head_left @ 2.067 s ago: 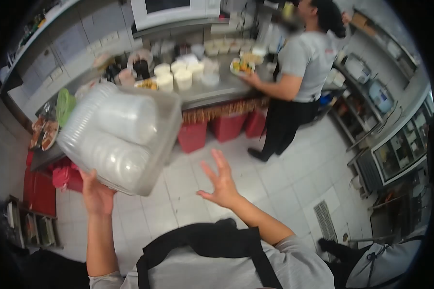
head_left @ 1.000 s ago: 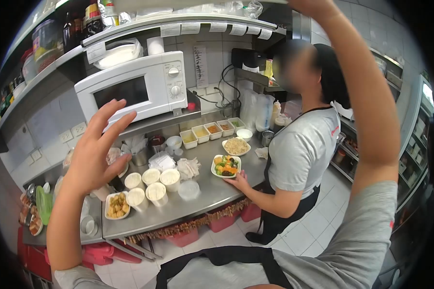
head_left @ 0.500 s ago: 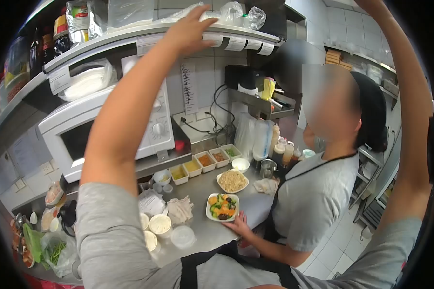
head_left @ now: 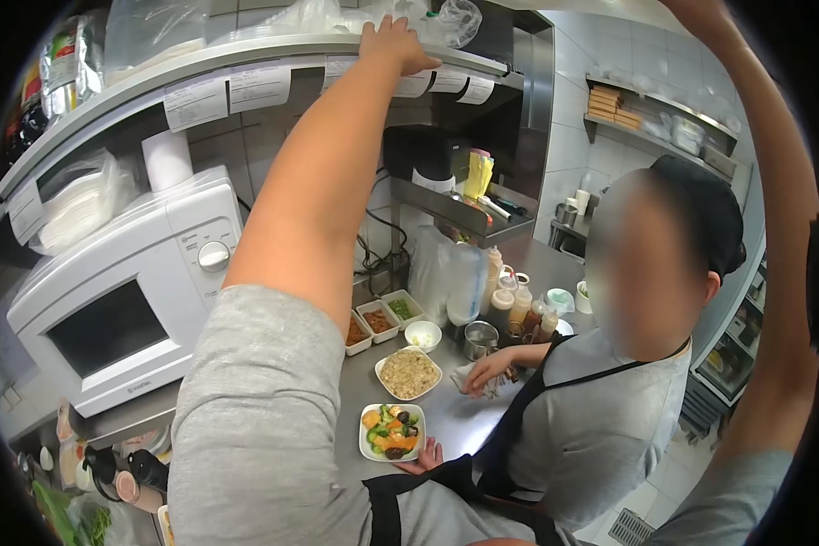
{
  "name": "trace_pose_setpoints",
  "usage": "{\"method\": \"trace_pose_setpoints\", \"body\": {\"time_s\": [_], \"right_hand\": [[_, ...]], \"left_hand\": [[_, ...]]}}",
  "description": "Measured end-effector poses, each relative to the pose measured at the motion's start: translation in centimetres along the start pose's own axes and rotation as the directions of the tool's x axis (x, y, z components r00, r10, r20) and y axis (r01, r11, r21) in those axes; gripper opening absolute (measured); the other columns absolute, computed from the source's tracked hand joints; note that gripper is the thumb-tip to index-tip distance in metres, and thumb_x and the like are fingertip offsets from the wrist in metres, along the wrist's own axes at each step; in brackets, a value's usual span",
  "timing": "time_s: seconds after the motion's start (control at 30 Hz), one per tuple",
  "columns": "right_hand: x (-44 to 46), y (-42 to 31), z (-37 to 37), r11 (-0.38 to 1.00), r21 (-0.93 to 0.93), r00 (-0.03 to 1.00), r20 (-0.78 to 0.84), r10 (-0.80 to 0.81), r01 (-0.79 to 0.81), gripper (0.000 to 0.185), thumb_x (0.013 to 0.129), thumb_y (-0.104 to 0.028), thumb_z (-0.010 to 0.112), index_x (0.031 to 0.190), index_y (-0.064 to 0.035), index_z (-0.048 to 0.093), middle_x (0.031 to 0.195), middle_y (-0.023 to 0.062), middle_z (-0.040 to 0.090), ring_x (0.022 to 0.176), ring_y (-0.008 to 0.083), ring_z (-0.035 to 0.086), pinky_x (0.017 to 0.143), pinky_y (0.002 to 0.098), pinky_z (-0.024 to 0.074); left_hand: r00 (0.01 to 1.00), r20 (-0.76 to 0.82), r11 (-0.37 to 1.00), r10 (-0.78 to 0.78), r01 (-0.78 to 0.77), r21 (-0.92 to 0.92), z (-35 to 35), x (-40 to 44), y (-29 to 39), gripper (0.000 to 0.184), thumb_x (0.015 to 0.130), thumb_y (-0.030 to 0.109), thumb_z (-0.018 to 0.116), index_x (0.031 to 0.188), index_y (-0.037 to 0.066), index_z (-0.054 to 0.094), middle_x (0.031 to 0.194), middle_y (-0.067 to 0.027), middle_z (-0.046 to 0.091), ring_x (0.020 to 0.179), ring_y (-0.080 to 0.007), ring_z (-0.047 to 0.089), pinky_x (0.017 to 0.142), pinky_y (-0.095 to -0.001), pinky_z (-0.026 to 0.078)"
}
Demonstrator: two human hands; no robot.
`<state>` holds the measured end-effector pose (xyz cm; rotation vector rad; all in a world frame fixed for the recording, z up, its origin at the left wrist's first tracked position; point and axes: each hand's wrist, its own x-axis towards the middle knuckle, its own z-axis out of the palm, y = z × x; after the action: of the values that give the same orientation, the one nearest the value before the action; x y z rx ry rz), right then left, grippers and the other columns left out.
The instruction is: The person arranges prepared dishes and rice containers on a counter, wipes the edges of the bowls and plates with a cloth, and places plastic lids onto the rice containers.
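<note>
Farthest to the left of our left hand, a clear plastic bin (head_left: 157,38) stands on the upper shelf (head_left: 246,52). Below it and well down from that hand, we see the white microwave (head_left: 123,305), with a paper roll (head_left: 167,160) upright on top. Paper slips (head_left: 260,87) hang along the shelf's front edge, leading up to our fingers.

Our left hand (head_left: 396,47) is raised at that edge, fingers spread apart; we see nothing gripped in it, and whether its fingertips press on the shelf we cannot tell. Far below it on the counter sit the plate of vegetables (head_left: 392,432) and, just beyond, the bowl of grain (head_left: 409,374). A clear plastic bag (head_left: 458,23) lies on the shelf just right of the hand.

Between our two hands, a pale object (head_left: 573,5) shows as a strip along the top. Under it stands a co-worker (head_left: 601,409).

Farthest right, our right hand (head_left: 698,15) is raised beside that strip, its fingers cut off, so we cannot tell how wide it is or whether it holds anything.
</note>
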<state>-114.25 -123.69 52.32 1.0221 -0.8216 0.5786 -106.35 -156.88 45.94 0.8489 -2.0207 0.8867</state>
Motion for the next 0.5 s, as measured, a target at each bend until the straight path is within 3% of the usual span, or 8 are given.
{"method": "trace_pose_setpoints", "body": {"time_s": [0.1,0.2,0.23,0.3,0.4,0.43,0.5], "right_hand": [[-0.5,-0.7,1.4,0.999,-0.031,0.999,0.033,0.03,-0.029,0.108,0.051,-0.016,0.083,0.139,-0.0199,0.021,0.136,0.017,0.035,0.125,0.0349,0.034,0.102,0.045,0.0328],[-0.9,-1.6,3.6,0.997,-0.052,0.997,0.05,0.058,-0.056,0.108,0.05,-0.015,0.083,0.139,-0.0212,0.021,0.135,0.0172,0.036,0.125,0.0356,0.033,0.102,0.0459,0.0334],[-1.1,-2.0,3.9,0.985,-0.03,0.976,0.135,0.171,-0.168,0.109,0.049,-0.016,0.083,0.139,-0.0254,0.022,0.133,0.0167,0.037,0.125,0.0364,0.033,0.101,0.0472,0.0329],[-1.5,-3.2,4.8,0.98,-0.107,0.963,0.195,0.186,-0.168,0.109,0.049,-0.016,0.084,0.139,-0.026,0.023,0.133,0.0166,0.037,0.124,0.0361,0.033,0.101,0.0473,0.0324],[-2.1,-4.6,6.3,0.964,-0.212,0.938,0.271,0.217,-0.162,0.11,0.048,-0.017,0.084,0.139,-0.0269,0.023,0.134,0.0164,0.037,0.124,0.0357,0.034,0.101,0.0474,0.0317],[-2.4,-5.0,6.7,0.955,-0.249,0.927,0.296,0.23,-0.158,0.11,0.048,-0.017,0.084,0.139,-0.0272,0.023,0.134,0.0163,0.037,0.124,0.0355,0.034,0.102,0.0475,0.0315],[-2.6,-5.4,7.9,0.93,-0.318,0.889,0.351,0.295,-0.184,0.11,0.048,-0.02,0.085,0.138,-0.0288,0.024,0.135,0.0162,0.036,0.125,0.034,0.033,0.103,0.0464,0.0296]], "left_hand": [[0.999,-0.016,0.984,-0.046,0.043,-0.172,-0.8,-0.1,0.0,0.062,0.081,0.044,0.06,0.131,0.01,0.045,0.136,-0.0171,0.037,0.126,-0.0264,0.037,0.099,-0.0472,0.031],[0.963,-0.005,0.914,-0.27,0.255,-0.314,-1.8,0.0,-2.1,0.065,0.079,0.043,0.06,0.132,0.013,0.039,0.136,-0.015,0.038,0.124,-0.0329,0.039,0.101,-0.0517,0.031],[0.974,-0.021,0.924,-0.224,0.206,-0.322,-2.5,-0.2,-2.9,0.062,0.079,0.042,0.059,0.131,0.012,0.041,0.133,-0.016,0.04,0.123,-0.0329,0.04,0.1,-0.0509,0.033],[0.989,-0.05,0.937,-0.14,0.116,-0.33,-4.9,-2.6,-4.4,0.057,0.079,0.038,0.057,0.127,0.009,0.045,0.128,-0.0182,0.046,0.121,-0.0329,0.042,0.098,-0.0492,0.035],[0.982,-0.179,0.952,0.055,-0.106,-0.286,-2.7,-0.1,-8.4,0.051,0.08,0.035,0.054,0.123,0.008,0.049,0.125,-0.0201,0.048,0.116,-0.0353,0.044,0.097,-0.0461,0.036],[0.98,-0.137,0.976,0.145,-0.164,-0.145,-2.4,0.9,-9.6,0.046,0.081,0.032,0.051,0.12,0.007,0.052,0.122,-0.0211,0.05,0.114,-0.037,0.045,0.099,-0.0431,0.035],[0.965,-0.183,0.976,0.188,-0.204,-0.074,-2.6,0.6,-10.8,0.045,0.082,0.032,0.05,0.118,0.006,0.054,0.123,-0.0213,0.05,0.115,-0.038,0.042,0.1,-0.0423,0.032]]}}
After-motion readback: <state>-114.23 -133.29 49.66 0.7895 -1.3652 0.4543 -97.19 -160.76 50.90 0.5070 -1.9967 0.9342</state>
